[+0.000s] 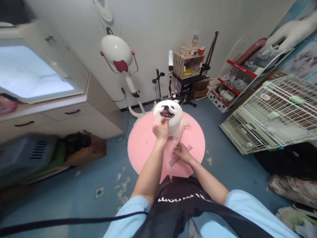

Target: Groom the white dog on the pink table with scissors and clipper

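Observation:
A fluffy white dog (175, 120) sits upright on a round pink grooming table (143, 145), facing me with its mouth open and tongue showing. My left hand (161, 130) is closed at the dog's chin, its fingers curled into the fur; the fingertips are partly hidden. In my right hand (182, 153) is a pair of scissors (181, 136), blades pointing up beside the dog's front legs and apart from its face. A flat grooming comb (174, 161) lies on the table, partly under my right hand.
A white dryer on a stand (117, 53) rises behind the table at the left. Wire cages (274, 115) stand at the right, cabinets (81, 115) at the left. Tufts of fur (122, 188) lie on the blue floor. A dark hose or strap (74, 220) crosses the lower left.

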Tool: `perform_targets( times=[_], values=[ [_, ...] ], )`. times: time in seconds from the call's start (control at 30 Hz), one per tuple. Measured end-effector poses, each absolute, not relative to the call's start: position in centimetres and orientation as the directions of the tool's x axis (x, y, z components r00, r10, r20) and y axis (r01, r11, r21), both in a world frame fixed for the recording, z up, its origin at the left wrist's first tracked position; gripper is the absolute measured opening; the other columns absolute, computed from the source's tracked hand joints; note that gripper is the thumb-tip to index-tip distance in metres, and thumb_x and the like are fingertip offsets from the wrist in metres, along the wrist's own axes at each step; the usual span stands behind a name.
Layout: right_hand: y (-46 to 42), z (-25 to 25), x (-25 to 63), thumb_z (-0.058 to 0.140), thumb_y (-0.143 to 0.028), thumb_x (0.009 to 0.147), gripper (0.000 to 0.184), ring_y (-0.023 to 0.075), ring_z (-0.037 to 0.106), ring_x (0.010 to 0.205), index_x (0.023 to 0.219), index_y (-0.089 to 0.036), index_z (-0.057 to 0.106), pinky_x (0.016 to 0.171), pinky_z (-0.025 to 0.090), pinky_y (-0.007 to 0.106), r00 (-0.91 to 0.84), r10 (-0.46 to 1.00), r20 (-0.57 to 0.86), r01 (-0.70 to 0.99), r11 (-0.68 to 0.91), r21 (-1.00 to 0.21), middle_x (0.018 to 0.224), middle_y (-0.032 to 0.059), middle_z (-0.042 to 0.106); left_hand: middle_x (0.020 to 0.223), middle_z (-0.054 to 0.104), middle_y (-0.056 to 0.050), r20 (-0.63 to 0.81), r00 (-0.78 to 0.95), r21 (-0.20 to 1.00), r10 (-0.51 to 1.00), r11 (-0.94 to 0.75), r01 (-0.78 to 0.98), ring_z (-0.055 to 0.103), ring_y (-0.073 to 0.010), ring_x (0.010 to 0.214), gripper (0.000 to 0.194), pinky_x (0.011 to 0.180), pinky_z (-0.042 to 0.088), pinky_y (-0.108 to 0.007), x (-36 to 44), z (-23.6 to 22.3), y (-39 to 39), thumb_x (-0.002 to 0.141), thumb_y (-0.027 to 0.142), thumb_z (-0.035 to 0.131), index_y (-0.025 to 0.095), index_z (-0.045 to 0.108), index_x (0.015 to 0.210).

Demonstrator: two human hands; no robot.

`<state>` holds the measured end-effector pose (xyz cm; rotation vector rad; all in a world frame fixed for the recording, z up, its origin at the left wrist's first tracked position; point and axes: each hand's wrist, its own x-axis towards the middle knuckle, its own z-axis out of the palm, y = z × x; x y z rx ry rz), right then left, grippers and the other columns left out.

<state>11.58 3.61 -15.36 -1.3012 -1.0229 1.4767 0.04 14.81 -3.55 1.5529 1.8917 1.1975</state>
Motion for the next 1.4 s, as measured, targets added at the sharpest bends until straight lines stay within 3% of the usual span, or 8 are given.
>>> perform_targets(
  times=[0.27, 0.4, 0.53, 0.8, 1.0, 1.17, 1.4],
  values=[
    [9.8, -10.3, 13.4, 0.073, -0.028, 0.062, 0.035, 0.0156, 0.062, 0.079, 0.088, -0.021, 0.051, 0.074, 0.050, 0.030, -0.099, 0.982, -0.162, -0.196, -0.179, -0.964, 0.080, -0.0012, 0.064, 0.074, 0.064, -0.003, 0.247, -0.298, 0.792, 0.922, -0.015, 0.610, 0.059, -0.0177, 0.074, 0.023, 0.070, 0.042, -0.030, -0.2, -3.4, 14.0, 0.084, 0.031, 0.063, 0.021, 0.055, 0.065],
    [10.6, -10.2, 14.3, 0.072, -0.024, 0.058, 0.040, 0.0143, 0.060, 0.069, 0.090, -0.022, 0.048, 0.062, 0.046, 0.026, -0.158, 0.962, -0.221, -0.222, -0.253, -0.942, 0.073, -0.0027, 0.062, 0.068, 0.059, -0.002, 0.256, -0.307, 0.788, 0.917, -0.014, 0.615, 0.055, -0.0157, 0.068, 0.026, 0.067, 0.042, -0.028, -0.2, -3.1, 13.7, 0.084, 0.030, 0.062, 0.022, 0.050, 0.062],
    [11.1, -10.8, 15.3, 0.071, -0.027, 0.061, 0.036, 0.0123, 0.058, 0.068, 0.090, -0.021, 0.050, 0.062, 0.045, 0.025, -0.268, 0.948, -0.171, -0.210, -0.231, -0.950, 0.074, -0.0025, 0.061, 0.065, 0.056, 0.000, 0.260, -0.324, 0.821, 0.910, -0.032, 0.570, 0.052, -0.0136, 0.064, 0.026, 0.064, 0.039, -0.026, -0.4, -3.7, 13.3, 0.082, 0.031, 0.063, 0.020, 0.050, 0.061],
    [13.7, -10.4, 20.6, 0.074, -0.023, 0.064, 0.041, 0.0152, 0.063, 0.080, 0.099, -0.019, 0.053, 0.070, 0.051, 0.028, -0.415, 0.890, -0.191, -0.014, -0.216, -0.976, 0.087, 0.0022, 0.065, 0.064, 0.051, 0.001, 0.271, -0.347, 0.831, 0.898, -0.037, 0.555, 0.049, -0.0119, 0.064, 0.026, 0.064, 0.036, -0.023, -0.8, -5.4, 12.0, 0.081, 0.030, 0.062, 0.018, 0.050, 0.061],
    [16.7, -7.6, 24.4, 0.076, -0.020, 0.065, 0.042, 0.0149, 0.063, 0.077, 0.102, -0.019, 0.055, 0.074, 0.053, 0.031, -0.567, 0.780, -0.263, 0.214, -0.169, -0.962, 0.087, 0.0018, 0.066, 0.061, 0.048, 0.002, 0.233, -0.371, 0.853, 0.899, -0.005, 0.522, 0.047, -0.0113, 0.062, 0.030, 0.062, 0.035, -0.023, -0.9, -5.7, 11.2, 0.079, 0.029, 0.066, 0.019, 0.048, 0.058],
    [18.8, -4.5, 25.3, 0.077, -0.022, 0.066, 0.042, 0.0135, 0.061, 0.073, 0.105, -0.018, 0.060, 0.068, 0.052, 0.028, -0.661, 0.694, -0.286, 0.333, -0.070, -0.940, 0.083, 0.0004, 0.066, 0.061, 0.049, 0.002, 0.216, -0.398, 0.873, 0.891, 0.007, 0.488, 0.048, -0.0113, 0.062, 0.030, 0.060, 0.035, -0.023, -0.9, -6.1, 10.4, 0.079, 0.032, 0.066, 0.019, 0.049, 0.058],
    [20.0, -0.1, 25.7, 0.079, -0.025, 0.067, 0.047, 0.0134, 0.063, 0.075, 0.109, -0.017, 0.060, 0.068, 0.051, 0.025, -0.694, 0.581, -0.426, 0.479, -0.070, -0.875, 0.085, 0.0018, 0.067, 0.063, 0.052, 0.001, 0.289, -0.359, 0.878, 0.887, -0.097, 0.468, 0.050, -0.0126, 0.064, 0.026, 0.063, 0.036, -0.024, -1.4, -7.0, 9.5, 0.080, 0.029, 0.061, 0.020, 0.047, 0.059]
  ],
)
